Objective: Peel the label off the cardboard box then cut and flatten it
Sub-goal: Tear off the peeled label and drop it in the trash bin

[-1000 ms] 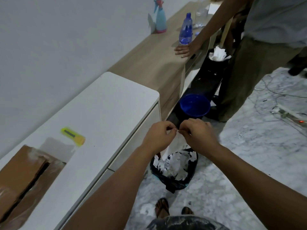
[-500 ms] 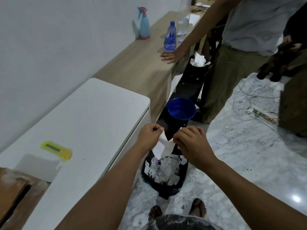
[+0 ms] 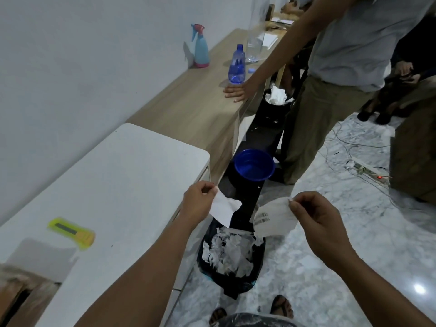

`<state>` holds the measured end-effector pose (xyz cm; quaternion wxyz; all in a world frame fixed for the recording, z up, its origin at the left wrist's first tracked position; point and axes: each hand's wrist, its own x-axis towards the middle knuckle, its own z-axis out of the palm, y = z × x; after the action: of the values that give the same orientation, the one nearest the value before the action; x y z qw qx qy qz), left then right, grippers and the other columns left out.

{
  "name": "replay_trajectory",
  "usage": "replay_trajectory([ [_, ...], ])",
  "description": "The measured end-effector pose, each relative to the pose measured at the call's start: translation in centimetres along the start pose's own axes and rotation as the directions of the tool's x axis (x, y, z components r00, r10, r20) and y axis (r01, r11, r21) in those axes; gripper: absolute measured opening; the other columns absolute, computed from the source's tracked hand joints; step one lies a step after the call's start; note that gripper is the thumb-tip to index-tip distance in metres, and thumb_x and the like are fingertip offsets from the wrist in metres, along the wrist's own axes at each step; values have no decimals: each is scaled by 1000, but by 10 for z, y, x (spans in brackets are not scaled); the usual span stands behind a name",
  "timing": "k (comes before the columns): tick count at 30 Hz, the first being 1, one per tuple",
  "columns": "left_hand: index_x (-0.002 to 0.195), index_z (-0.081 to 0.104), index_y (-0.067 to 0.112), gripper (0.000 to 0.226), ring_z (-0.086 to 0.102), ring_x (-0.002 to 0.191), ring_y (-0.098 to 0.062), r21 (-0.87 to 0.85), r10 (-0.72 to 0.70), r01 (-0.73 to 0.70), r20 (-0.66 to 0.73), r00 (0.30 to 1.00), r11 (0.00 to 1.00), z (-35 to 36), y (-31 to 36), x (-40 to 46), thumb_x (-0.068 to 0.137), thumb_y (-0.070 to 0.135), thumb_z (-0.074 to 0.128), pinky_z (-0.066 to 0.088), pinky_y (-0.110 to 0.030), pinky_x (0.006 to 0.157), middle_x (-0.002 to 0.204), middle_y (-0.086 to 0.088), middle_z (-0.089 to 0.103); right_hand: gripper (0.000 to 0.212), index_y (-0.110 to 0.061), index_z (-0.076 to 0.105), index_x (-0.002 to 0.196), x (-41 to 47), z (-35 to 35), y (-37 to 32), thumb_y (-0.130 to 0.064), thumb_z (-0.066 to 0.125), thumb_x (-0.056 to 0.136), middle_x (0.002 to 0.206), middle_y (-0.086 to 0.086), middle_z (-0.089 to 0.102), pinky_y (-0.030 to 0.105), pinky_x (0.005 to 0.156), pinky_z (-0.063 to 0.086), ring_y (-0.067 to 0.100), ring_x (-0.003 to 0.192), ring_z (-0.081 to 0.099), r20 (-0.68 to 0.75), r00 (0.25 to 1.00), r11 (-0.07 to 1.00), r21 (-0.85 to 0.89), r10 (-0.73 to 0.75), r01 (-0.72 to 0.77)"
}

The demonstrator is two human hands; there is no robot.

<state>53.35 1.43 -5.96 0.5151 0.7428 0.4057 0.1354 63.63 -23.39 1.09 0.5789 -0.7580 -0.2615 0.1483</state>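
My left hand (image 3: 199, 201) pinches a plain white piece of the torn label (image 3: 224, 208). My right hand (image 3: 313, 213) pinches the other piece (image 3: 273, 220), which carries barcode lines. Both pieces hang apart above a black bin bag (image 3: 232, 277) full of white paper scraps on the floor. The brown cardboard box (image 3: 16, 291) lies at the lower left corner on the white table (image 3: 122, 185), partly cut off by the frame. A yellow box cutter (image 3: 72, 233) lies on the table beside the box.
A wooden counter (image 3: 188, 109) beyond the table holds a spray bottle (image 3: 200, 49) and a blue water bottle (image 3: 236, 66). Another person (image 3: 330, 79) stands there, one hand on the counter. A blue bucket (image 3: 254, 165), a second bin (image 3: 276, 100) and cables (image 3: 363, 168) are on the marble floor.
My hands held the label together over the bin, then pulled apart; the label has torn into two pieces, one in each hand. The view has shifted right.
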Motion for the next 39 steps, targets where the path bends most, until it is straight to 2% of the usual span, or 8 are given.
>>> replay_trajectory([
  [4, 109, 75, 17, 19, 67, 89, -10, -128, 81, -55, 204, 976, 990, 15, 17, -16, 97, 27, 64, 50, -21, 79, 97, 8, 73, 6, -15, 67, 88, 20, 24, -2, -10, 67, 89, 82, 2, 71, 31, 70, 56, 17, 78, 67, 139, 988, 998, 2, 66, -67],
  [7, 106, 76, 19, 17, 70, 91, -8, -244, 129, -53, 305, 944, 968, 19, 26, -24, 94, 29, 69, 56, -25, 83, 96, 5, 76, 4, -20, 68, 87, 30, 42, 1, -17, 69, 88, 79, 1, 70, 27, 65, 54, 14, 75, 66, 158, 984, 995, -73, 82, -71],
  [12, 105, 75, 15, 20, 70, 89, -12, -368, 194, -62, 333, 923, 928, 12, 30, -26, 88, 24, 77, 57, -27, 83, 94, 0, 76, 2, -23, 67, 87, 38, 53, 5, -22, 69, 89, 78, -1, 70, 25, 63, 53, 13, 73, 65, 115, 990, 990, -121, 81, -67],
  [20, 104, 77, 17, 13, 74, 89, -17, -256, 175, -98, 298, 938, 962, 7, 29, -24, 94, 16, 69, 61, -36, 83, 95, -1, 78, 4, -23, 67, 85, 37, 64, 8, -23, 70, 87, 75, -1, 69, 16, 58, 50, 5, 66, 62, 43, 992, 987, -115, 122, -116],
  [24, 102, 78, 18, 14, 74, 84, -9, -215, 156, -98, 274, 949, 972, 8, 29, -26, 94, 13, 68, 59, -25, 77, 91, 5, 79, 8, -24, 66, 85, 38, 65, 12, -25, 73, 84, 72, 0, 68, 18, 55, 48, 9, 64, 61, 50, 986, 976, -157, 158, -148],
  [29, 97, 78, 23, 15, 73, 85, -7, -174, 164, -115, 299, 940, 978, 9, 26, -27, 92, 12, 71, 55, -18, 77, 89, 8, 78, 70, -44, 33, 135, 38, 64, 16, -21, 74, 83, 64, -2, 60, 15, 54, 45, 2, 56, 58, 135, 968, 967, -173, 210, -185],
  [35, 133, 44, 33, 54, 73, 84, -7, -156, 169, -117, 378, 910, 981, 3, 29, -29, 90, 17, 74, 55, -21, 74, 86, 4, 78, 11, -37, 68, 99, 36, 69, 18, -38, 67, 88, 62, -8, 52, 28, 54, 42, 5, 55, 50, 256, 949, 951, -292, 183, -105],
  [39, 132, 46, 29, 50, 73, 84, -17, -91, 168, -144, 379, 910, 985, -2, 30, -26, 91, 19, 73, 56, -25, 71, 86, 5, 77, 12, -35, 72, 89, 37, 74, 24, -44, 73, 81, 102, -12, 56, 23, 80, 46, 4, 96, 54, 163, 980, 922, -385, 113, -42],
])
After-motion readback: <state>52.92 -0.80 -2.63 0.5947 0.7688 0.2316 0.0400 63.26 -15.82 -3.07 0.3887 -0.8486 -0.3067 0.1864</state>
